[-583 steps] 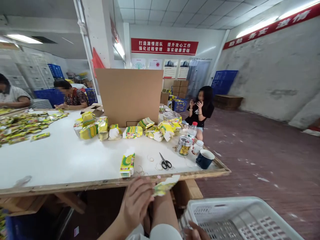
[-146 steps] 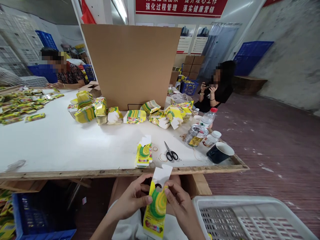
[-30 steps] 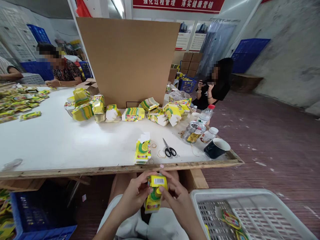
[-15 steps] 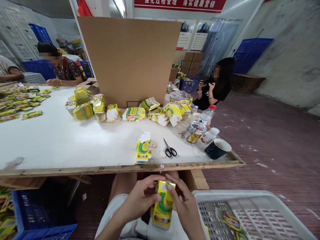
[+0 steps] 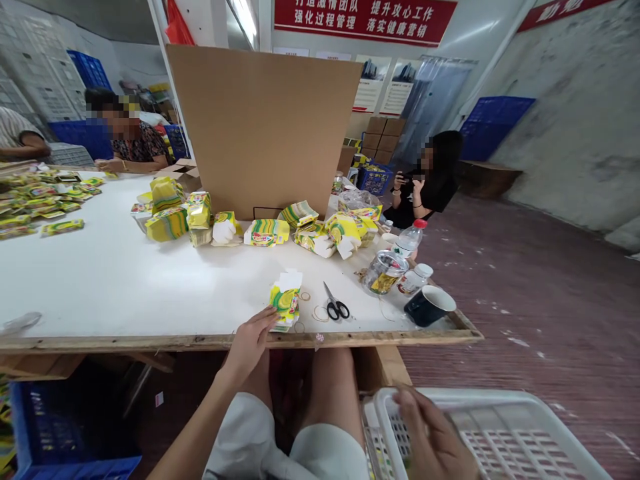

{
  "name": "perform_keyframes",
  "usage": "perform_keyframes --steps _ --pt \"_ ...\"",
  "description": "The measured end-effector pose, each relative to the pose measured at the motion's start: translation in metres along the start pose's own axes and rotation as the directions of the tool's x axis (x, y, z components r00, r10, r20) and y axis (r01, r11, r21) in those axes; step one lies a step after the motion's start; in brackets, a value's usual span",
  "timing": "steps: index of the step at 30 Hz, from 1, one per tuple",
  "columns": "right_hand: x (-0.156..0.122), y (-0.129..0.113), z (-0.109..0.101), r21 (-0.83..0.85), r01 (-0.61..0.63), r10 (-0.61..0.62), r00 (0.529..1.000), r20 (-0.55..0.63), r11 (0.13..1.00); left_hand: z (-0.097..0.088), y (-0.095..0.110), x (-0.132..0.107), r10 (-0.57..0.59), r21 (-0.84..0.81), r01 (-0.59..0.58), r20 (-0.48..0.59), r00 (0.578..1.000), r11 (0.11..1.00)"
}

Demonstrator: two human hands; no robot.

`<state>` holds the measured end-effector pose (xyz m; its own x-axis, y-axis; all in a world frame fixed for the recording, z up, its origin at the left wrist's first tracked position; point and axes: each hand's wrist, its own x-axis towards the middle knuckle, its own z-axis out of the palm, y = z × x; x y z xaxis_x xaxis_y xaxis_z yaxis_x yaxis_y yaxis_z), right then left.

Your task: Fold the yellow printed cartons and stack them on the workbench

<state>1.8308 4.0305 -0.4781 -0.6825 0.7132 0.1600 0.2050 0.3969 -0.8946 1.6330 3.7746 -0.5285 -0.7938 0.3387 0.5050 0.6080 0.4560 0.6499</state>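
My left hand (image 5: 253, 337) reaches to the table's front edge. Its fingers lie stretched out on the near left side of a small stack of flat yellow-green cartons (image 5: 286, 299). The top carton has a white flap pointing away from me. Low on the right, my right hand (image 5: 435, 437) is over the near left part of a white plastic basket (image 5: 520, 400). Motion smears its fingers, and whether anything is in them is hidden. A bit of yellow-green shows below that hand. Beside the carton stack lie black-handled scissors (image 5: 337, 309) and thin rubber bands (image 5: 320, 313).
More carton bundles (image 5: 267, 231) line the foot of a tall cardboard sheet (image 5: 265, 127). A dark mug (image 5: 429, 307), a clear jar (image 5: 385, 272) and bottles stand at the right corner. A blue crate (image 5: 75, 460) is low left. Co-workers sit at left and right.
The yellow box between both hands has left my lap. My left hand has moved forward onto the carton stack, and my right hand has swung right to the basket.
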Motion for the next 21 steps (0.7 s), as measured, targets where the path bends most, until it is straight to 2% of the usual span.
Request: perform_keyframes --steps 2,3,5,7,9,10,11,12,13,14,15,16,17,18,19,21 --pt "-0.011 -0.014 0.038 0.172 -0.136 0.114 0.985 0.132 0.976 -0.004 0.01 -0.009 0.067 0.013 -0.066 -0.113 0.991 0.998" --pt "-0.015 -0.02 0.055 0.256 -0.196 0.148 0.969 0.196 0.947 -0.006 0.018 -0.013 0.143 0.021 -0.142 -0.175 0.974 0.99" --pt "-0.02 -0.03 0.081 0.408 -0.297 0.181 0.937 0.299 0.863 -0.006 0.037 -0.024 0.356 0.039 -0.358 -0.258 0.898 0.933" --pt "-0.02 -0.034 0.097 0.532 -0.373 0.188 0.91 0.37 0.76 -0.003 0.058 -0.036 0.511 0.011 -0.524 -0.237 0.826 0.852" --pt "-0.017 -0.032 0.102 0.605 -0.431 0.193 0.887 0.418 0.67 0.001 0.074 -0.046 0.552 -0.081 -0.57 -0.171 0.816 0.818" --pt "-0.015 -0.029 0.102 0.617 -0.445 0.204 0.883 0.422 0.649 0.003 0.079 -0.05 0.521 -0.15 -0.539 -0.146 0.841 0.829" --pt "-0.014 -0.025 0.101 0.612 -0.447 0.219 0.884 0.412 0.652 0.005 0.083 -0.052 0.444 -0.238 -0.466 -0.14 0.885 0.852" --pt "-0.013 -0.021 0.1 0.593 -0.437 0.236 0.891 0.387 0.676 0.007 0.085 -0.053 0.319 -0.351 -0.35 -0.145 0.937 0.869" --pt "-0.014 -0.018 0.098 0.564 -0.422 0.246 0.899 0.363 0.71 0.008 0.085 -0.052 0.155 -0.488 -0.204 -0.139 0.978 0.849" --pt "-0.015 -0.016 0.096 0.533 -0.408 0.244 0.904 0.352 0.742 0.009 0.085 -0.05 -0.028 -0.634 -0.043 -0.101 0.995 0.772" --pt "-0.018 -0.015 0.095 0.511 -0.398 0.231 0.904 0.36 0.762 0.009 0.085 -0.046 -0.195 -0.765 0.11 -0.02 0.981 0.634" --pt "-0.021 -0.015 0.095 0.505 -0.395 0.208 0.898 0.388 0.767 0.009 0.085 -0.042 -0.315 -0.856 0.241 0.097 0.944 0.458" --pt "-0.024 -0.016 0.096 0.513 -0.401 0.179 0.886 0.428 0.759 0.008 0.084 -0.038 -0.374 -0.897 0.345 0.231 0.898 0.275" --pt "-0.026 -0.018 0.097 0.527 -0.414 0.152 0.87 0.469 0.742 0.007 0.085 -0.034 -0.381 -0.895 0.431 0.361 0.851 0.116" --pt "-0.028 -0.02 0.098 0.543 -0.429 0.131 0.855 0.502 0.722 0.006 0.085 -0.031 -0.353 -0.869 0.495 0.465 0.812 -0.006" --pt "-0.031 -0.024 0.101 0.565 -0.453 0.114 0.838 0.533 0.69 0.004 0.087 -0.027 -0.272 -0.819 0.556 0.572 0.774 -0.141"
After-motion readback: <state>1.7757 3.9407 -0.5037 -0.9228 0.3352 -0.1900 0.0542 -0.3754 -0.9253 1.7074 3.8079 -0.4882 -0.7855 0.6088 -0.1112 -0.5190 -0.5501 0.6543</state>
